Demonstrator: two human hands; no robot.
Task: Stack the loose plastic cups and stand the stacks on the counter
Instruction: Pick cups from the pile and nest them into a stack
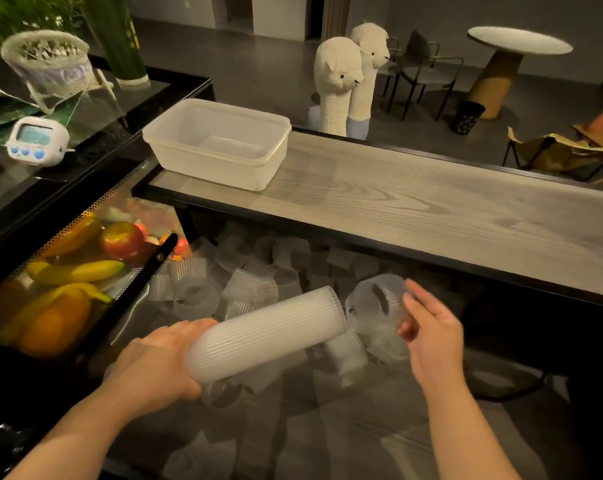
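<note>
My left hand (161,365) grips the closed end of a long stack of ribbed translucent cups (268,336), held nearly level with its open end pointing up and right. Just past that open end, my right hand (428,327) holds a single translucent cup (376,303) by its side, its mouth facing me. Several loose cups (244,285) lie scattered on the lower surface beneath both hands and under the grey wooden counter (431,209), which runs across the upper middle.
A clear rectangular plastic tub (175,150) stands on the counter's left end. A black case with bananas and an apple (120,239) sits at left, a white timer (38,140) on the glass top above it. Plush alpacas, chairs and a round table stand beyond.
</note>
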